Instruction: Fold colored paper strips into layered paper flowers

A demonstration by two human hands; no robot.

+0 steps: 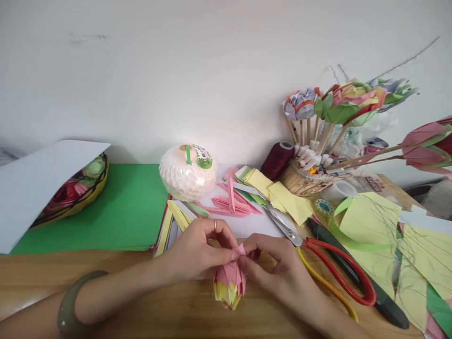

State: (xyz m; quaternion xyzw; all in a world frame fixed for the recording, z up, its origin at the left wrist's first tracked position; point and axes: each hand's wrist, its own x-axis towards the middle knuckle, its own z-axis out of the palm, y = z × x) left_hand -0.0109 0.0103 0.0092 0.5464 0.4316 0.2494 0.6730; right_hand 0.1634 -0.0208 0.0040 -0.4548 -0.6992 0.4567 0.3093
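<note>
A folded paper flower bud, pink above and yellow at its lower end, hangs just over the wooden table. My left hand, with a ring on one finger and a green bangle on the wrist, pinches its pink tip from the left. My right hand pinches the same tip from the right. Both sets of fingers meet at the top of the bud.
Red-handled scissors lie right of my hands, beside a dark tool. Folded pink and yellow paper strips, a netted white fruit, green sheets, a basket under white paper, thread spool and paper flowers on sticks stand behind.
</note>
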